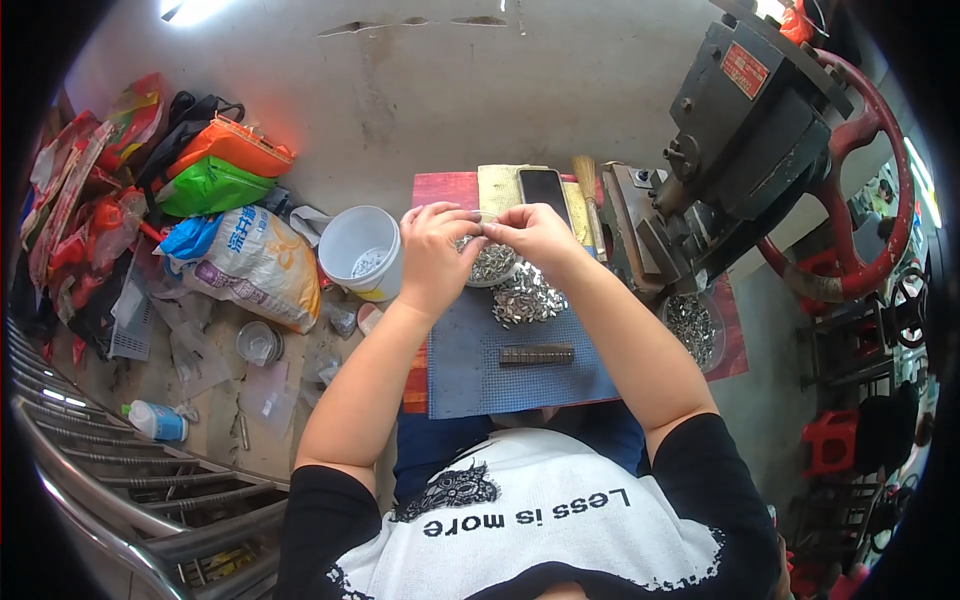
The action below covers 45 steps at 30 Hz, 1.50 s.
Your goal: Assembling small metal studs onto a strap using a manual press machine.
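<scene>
While the dark bar (537,355) lies nearest on the blue mat (465,370), the metal pieces (530,298) heap beyond it, more filling the bowl (487,284) behind. There the left hand (435,250) and right hand (540,235) meet, fingertips close together; I can't tell if they're clamped on anything. Working low over the bowl should catch any drops.

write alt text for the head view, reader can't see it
A bare left hand and right hand are close together over a tub of small metal parts, beside a pile of parts on a blue mat. A phone lies on yellow cloth; a dark press with a red wheel stands to the right, a white bucket to the left.
</scene>
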Tool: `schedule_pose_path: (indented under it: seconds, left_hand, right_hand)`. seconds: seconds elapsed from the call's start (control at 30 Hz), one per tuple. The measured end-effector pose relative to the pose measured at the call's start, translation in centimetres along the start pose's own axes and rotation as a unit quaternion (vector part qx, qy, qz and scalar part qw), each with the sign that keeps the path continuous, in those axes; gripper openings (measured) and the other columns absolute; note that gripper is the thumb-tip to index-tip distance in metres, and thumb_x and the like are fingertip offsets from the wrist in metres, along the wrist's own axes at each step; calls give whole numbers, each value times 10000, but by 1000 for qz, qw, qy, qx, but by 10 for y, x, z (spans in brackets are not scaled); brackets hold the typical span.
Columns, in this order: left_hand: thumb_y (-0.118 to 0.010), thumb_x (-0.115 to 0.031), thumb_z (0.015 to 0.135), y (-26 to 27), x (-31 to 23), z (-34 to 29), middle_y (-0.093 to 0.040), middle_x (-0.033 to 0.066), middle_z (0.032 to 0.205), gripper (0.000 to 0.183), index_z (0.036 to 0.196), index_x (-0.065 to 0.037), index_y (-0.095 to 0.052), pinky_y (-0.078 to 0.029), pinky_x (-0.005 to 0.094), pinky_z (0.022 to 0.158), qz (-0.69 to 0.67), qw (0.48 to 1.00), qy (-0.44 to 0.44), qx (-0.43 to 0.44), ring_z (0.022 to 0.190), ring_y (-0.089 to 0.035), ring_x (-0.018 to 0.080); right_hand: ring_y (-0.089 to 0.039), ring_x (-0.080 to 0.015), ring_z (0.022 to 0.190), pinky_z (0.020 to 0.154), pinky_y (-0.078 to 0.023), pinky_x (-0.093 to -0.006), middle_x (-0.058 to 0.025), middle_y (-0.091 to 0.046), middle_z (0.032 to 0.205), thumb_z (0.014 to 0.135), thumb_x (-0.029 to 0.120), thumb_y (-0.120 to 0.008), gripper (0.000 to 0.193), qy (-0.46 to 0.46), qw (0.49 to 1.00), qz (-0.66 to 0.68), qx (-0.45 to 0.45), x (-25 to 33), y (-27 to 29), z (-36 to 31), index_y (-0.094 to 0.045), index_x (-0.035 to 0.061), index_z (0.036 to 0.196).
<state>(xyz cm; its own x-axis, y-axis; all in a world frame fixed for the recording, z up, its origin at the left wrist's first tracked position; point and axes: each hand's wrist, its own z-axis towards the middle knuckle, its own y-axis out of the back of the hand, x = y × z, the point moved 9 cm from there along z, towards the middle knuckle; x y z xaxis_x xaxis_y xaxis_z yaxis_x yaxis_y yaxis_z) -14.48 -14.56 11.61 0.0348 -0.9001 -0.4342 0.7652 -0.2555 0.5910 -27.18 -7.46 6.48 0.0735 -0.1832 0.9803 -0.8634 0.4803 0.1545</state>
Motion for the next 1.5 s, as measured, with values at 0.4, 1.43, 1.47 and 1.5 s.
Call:
schedule_pose_path:
  seconds: [0.4, 1.43, 1.47, 1.5]
  left_hand:
    - [-835, -195, 718, 15, -10, -14, -678, 60, 1076, 291, 945, -80, -695, -423, 428, 976, 28, 999, 12, -18, 1059, -609, 274]
    - [-825, -244, 746, -19, -42, -137, -617, 57, 935, 238, 856, -85, -687, -397, 412, 863, -47, 973, 188, 124, 976, -562, 277]
    - [-825, -244, 745, -19, -42, -137, -618, 57, 937, 238, 858, -87, -688, -397, 412, 863, -47, 974, 187, 122, 976, -562, 276]
    - [-825, -245, 745, -19, -42, -136, -619, 57, 939, 238, 860, -88, -689, -396, 412, 863, -47, 974, 185, 120, 977, -563, 276]
  right_hand:
    - [-543, -38, 723, 632, -439, -222, 44, -638, 795, 938, 188, -710, 166, 28, 998, -46, 16, 0, 0, -14, -703, 23, 918]
    - [-596, -238, 856, 768, -487, -358, -105, -622, 865, 778, 221, -828, 199, 5, 945, -320, 70, -46, -18, -102, -789, 73, 905]
    - [-597, -238, 857, 771, -488, -355, -106, -623, 867, 781, 223, -827, 201, 6, 943, -325, 74, -47, -15, -102, -789, 71, 908]
    - [-599, -238, 857, 775, -488, -353, -106, -625, 869, 783, 225, -826, 204, 7, 941, -330, 79, -49, -13, -102, -789, 70, 910]
